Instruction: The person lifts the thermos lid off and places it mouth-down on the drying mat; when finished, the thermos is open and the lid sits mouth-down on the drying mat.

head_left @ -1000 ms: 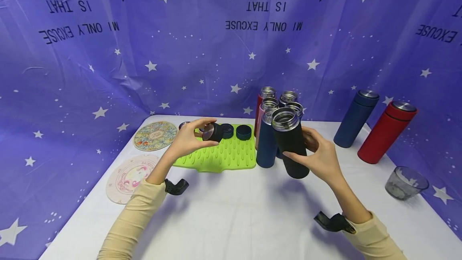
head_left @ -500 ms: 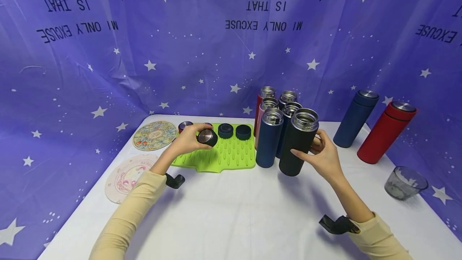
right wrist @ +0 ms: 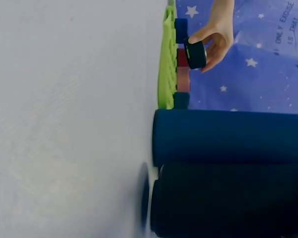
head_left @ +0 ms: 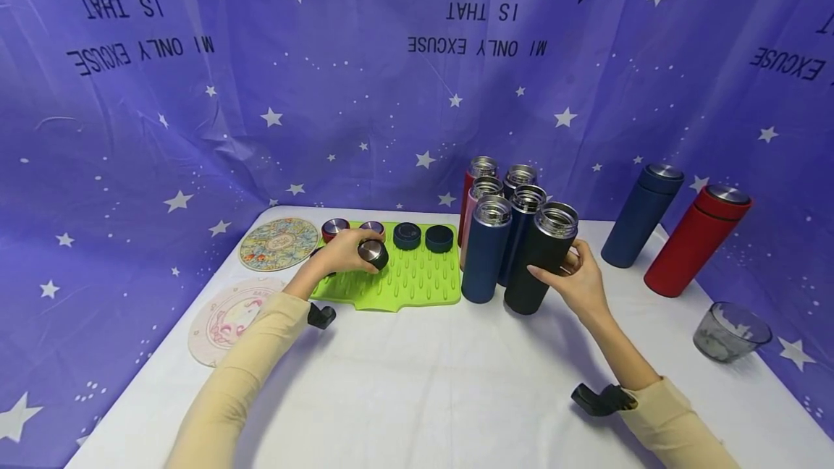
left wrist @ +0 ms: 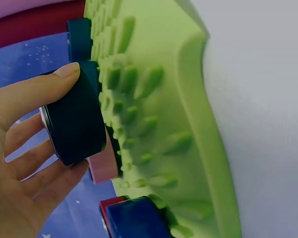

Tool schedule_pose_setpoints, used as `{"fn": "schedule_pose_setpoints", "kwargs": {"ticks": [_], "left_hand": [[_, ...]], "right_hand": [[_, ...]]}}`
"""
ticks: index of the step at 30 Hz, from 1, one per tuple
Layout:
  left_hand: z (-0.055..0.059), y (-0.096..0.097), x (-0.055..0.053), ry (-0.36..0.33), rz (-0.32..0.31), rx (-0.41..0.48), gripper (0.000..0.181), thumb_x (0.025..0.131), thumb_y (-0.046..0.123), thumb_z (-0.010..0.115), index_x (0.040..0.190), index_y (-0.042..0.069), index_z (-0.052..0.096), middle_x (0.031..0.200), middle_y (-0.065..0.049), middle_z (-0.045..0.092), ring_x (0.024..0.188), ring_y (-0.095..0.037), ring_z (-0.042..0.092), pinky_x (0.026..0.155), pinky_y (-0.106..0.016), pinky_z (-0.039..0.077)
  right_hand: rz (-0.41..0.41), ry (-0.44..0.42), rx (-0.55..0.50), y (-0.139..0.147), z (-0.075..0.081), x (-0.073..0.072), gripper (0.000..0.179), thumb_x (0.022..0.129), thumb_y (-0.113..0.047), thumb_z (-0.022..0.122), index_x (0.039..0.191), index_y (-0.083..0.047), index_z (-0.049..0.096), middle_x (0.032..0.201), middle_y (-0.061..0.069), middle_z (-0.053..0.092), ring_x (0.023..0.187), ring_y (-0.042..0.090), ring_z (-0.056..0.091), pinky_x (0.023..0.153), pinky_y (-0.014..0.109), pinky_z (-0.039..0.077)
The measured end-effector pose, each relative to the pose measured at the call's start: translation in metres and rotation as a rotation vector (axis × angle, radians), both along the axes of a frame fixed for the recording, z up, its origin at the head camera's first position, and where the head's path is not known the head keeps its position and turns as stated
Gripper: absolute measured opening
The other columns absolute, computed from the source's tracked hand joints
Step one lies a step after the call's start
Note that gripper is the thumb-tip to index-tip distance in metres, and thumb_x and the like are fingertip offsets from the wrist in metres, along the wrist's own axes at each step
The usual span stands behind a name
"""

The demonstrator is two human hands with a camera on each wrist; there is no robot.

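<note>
My left hand [head_left: 342, 253] pinches a black bottle lid [left wrist: 77, 119] with a steel top between thumb and fingers, close over the ribbed green mat [head_left: 417, 282]. Along the mat's back edge stand a red lid [head_left: 335, 229], a pink lid [left wrist: 104, 164] and two dark blue lids. Another blue lid [left wrist: 136, 218] is mostly hidden behind my left hand in the head view. My right hand [head_left: 576, 282] grips an open black insulated bottle [head_left: 537, 263], nearly upright, its base close over the table in the right wrist view. Beside it stands an open blue bottle [head_left: 485, 255].
Behind the blue bottle are more open bottles, including a pink one [head_left: 470, 237]. To the right stand a lidded blue bottle [head_left: 638, 219], a lidded red bottle [head_left: 693, 244] and a grey glass [head_left: 730, 335]. Two round mats, one patterned [head_left: 280, 244] and one pink [head_left: 228, 320], lie left.
My right hand has brought the black bottle right and down, away from in front of the other bottles. My left hand has lowered the black lid toward the green mat, moving slightly left.
</note>
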State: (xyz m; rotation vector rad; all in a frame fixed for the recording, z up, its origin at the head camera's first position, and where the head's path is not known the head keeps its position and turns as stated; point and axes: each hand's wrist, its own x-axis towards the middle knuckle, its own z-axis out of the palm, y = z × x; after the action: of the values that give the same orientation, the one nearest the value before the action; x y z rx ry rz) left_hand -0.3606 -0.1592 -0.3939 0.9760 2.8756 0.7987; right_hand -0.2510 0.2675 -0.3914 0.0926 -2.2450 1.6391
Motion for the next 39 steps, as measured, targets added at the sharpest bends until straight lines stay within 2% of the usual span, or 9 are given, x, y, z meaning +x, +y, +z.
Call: {"fn": "schedule_pose_setpoints", "kwargs": {"ticks": [7,15,25,31,36,39], "left_hand": [[-0.009,-0.004,-0.011,0.002,-0.008,-0.063,0.077,0.071,0.017,0.087,0.136,-0.002,0.052,0.132,-0.018,0.057,0.113,-0.034,0.058,0.090,-0.044,0.051],[-0.011,-0.008,-0.015,-0.014,0.012,-0.093,0.077,0.070,0.015,0.088,0.136,-0.002,0.052,0.130,-0.020,0.057,0.113,-0.036,0.058,0.091,-0.046,0.051],[-0.013,-0.008,-0.016,-0.032,0.031,-0.093,0.078,0.071,0.016,0.087,0.138,0.001,0.051,0.131,-0.021,0.056,0.112,-0.036,0.058,0.090,-0.047,0.050],[-0.017,-0.008,-0.017,-0.035,0.052,-0.071,0.075,0.072,0.016,0.086,0.137,0.001,0.052,0.129,-0.020,0.058,0.113,-0.036,0.057,0.092,-0.047,0.049],[-0.018,-0.009,-0.013,0.005,0.051,-0.039,0.074,0.071,0.014,0.086,0.135,-0.001,0.053,0.128,-0.020,0.058,0.114,-0.036,0.056,0.094,-0.048,0.048],[-0.016,-0.009,-0.006,0.051,0.055,-0.001,0.071,0.072,0.014,0.086,0.133,-0.003,0.054,0.128,-0.021,0.058,0.116,-0.039,0.054,0.096,-0.052,0.045]], "right_hand": [[-0.018,-0.026,-0.026,-0.001,-0.009,-0.008,0.069,0.074,-0.016,0.086,0.125,-0.008,0.040,0.123,0.020,0.060,0.095,0.002,0.061,0.083,0.015,0.049],[0.017,-0.041,-0.057,-0.005,-0.010,-0.011,0.068,0.074,-0.013,0.085,0.126,-0.011,0.040,0.121,0.016,0.061,0.094,0.001,0.062,0.082,0.015,0.051],[0.008,-0.032,-0.027,-0.005,-0.012,-0.011,0.070,0.074,-0.019,0.086,0.126,-0.008,0.041,0.118,0.017,0.062,0.095,0.003,0.062,0.083,0.016,0.050],[0.048,-0.004,-0.006,-0.005,-0.014,-0.010,0.074,0.074,-0.021,0.086,0.130,-0.006,0.040,0.119,0.019,0.062,0.095,0.005,0.064,0.082,0.018,0.052],[0.064,0.004,0.049,-0.002,-0.017,-0.008,0.075,0.076,-0.023,0.084,0.134,-0.007,0.039,0.122,0.019,0.061,0.103,0.011,0.063,0.086,0.022,0.052],[0.085,-0.006,0.103,0.002,-0.020,-0.007,0.074,0.077,-0.021,0.083,0.136,-0.007,0.040,0.125,0.020,0.060,0.111,0.023,0.061,0.090,0.031,0.052]]}}
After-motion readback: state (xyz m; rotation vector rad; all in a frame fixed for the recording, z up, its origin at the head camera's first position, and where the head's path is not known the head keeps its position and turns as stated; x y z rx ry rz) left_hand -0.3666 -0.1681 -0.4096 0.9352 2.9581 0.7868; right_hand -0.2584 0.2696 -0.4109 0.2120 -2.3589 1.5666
